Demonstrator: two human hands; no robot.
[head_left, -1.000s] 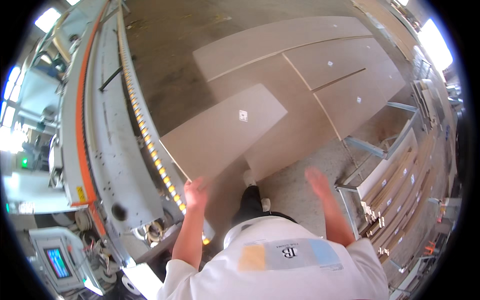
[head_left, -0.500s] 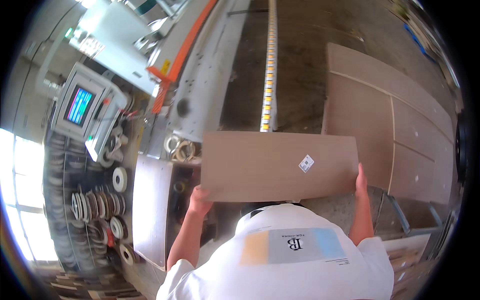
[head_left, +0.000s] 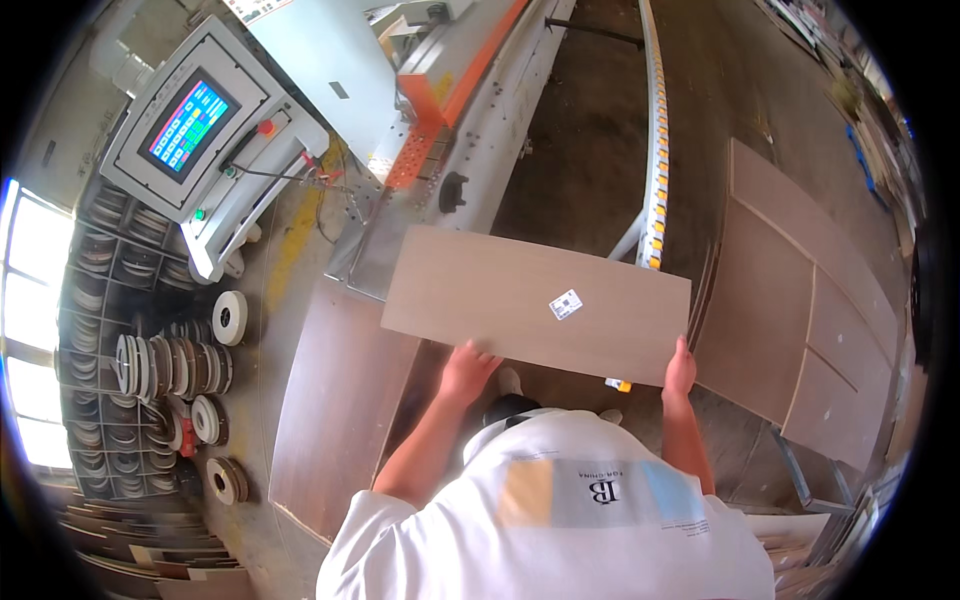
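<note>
A brown rectangular board (head_left: 480, 290) with a small white label (head_left: 565, 304) spans the space before me. My left hand (head_left: 468, 372) is closed on its near long edge, left of the middle, the fingers mostly beneath. At the near right corner my right hand (head_left: 679, 370) grips the short end, thumb up. The board's far left part lies over the near end of the machine bed (head_left: 365, 250); whether it rests there I cannot tell. A roller rail (head_left: 657, 200) with yellow rollers runs away beyond the board's right part.
Left of the machine stands a control panel (head_left: 190, 125) with a lit screen. Edge-band rolls (head_left: 175, 365) stand on the floor and on a rack (head_left: 95, 400). A brown-topped table (head_left: 335, 400) is at my left. Stacked large boards (head_left: 770, 310) lie to the right.
My view has turned, so the machine and panel appear further right or larger. The board is now tilted, nearer the machine bed. My left hand has shifted from the corner along the near edge.
</note>
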